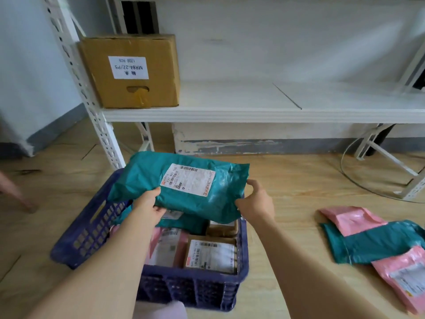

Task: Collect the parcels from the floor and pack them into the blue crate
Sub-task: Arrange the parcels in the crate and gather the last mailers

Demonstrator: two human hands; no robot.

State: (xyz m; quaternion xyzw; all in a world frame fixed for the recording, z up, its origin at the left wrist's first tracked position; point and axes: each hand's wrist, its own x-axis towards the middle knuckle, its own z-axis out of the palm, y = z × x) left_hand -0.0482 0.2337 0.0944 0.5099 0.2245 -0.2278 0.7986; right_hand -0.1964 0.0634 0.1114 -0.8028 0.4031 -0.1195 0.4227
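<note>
While gripping the teal plastic mailer bag (pixel 184 180) with left hand (pixel 149 206) and right hand (pixel 255 201) clamped on its near edges above the blue slatted plastic crate (pixel 92 226), lower flat onto the brown cardboard box (pixel 211 254) inside; keep level.

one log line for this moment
step: packing | left hand: holds teal parcel | right hand: holds it too | parcel above blue crate | floor parcels lie at right

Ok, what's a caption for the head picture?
Left hand and right hand hold a teal parcel above the partly filled blue crate.
</note>
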